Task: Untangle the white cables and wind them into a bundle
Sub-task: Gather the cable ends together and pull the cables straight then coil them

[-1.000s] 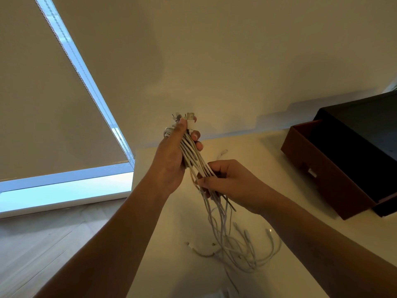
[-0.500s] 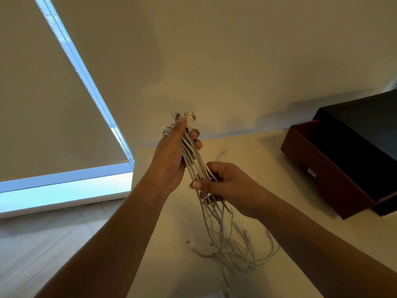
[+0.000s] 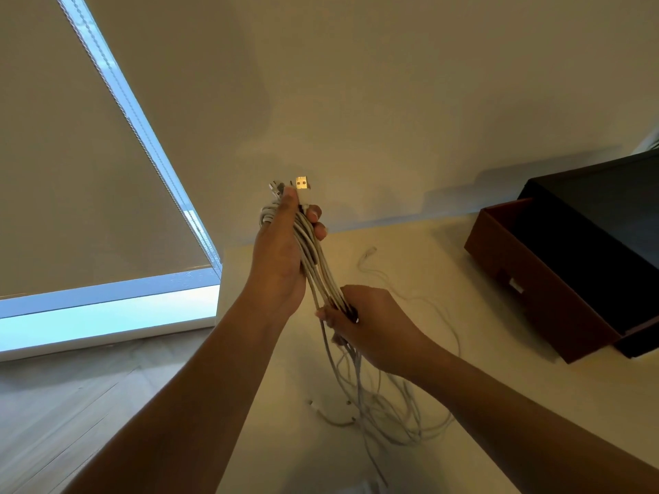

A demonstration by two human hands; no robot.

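Gripping the white cables [image 3: 313, 260] as a straight sheaf, your left hand [image 3: 278, 267] curls round their plug ends; your right hand [image 3: 371, 326] pinches them lower. Thin loose loops sprawl on the pale tabletop [image 3: 285, 451], left of the boxy brown drawer [image 3: 535, 297].

Your left grip [image 3: 278, 265] and right grip [image 3: 374, 326]: bare hands. Your left forearm [image 3: 199, 386] and right forearm [image 3: 499, 404]: bare from the lower frame edge up to the wrists. Nails on your left fingertips [image 3: 315, 211]: short, rounded. Right thumbnail [image 3: 322, 313]: short too, partly in shadow.
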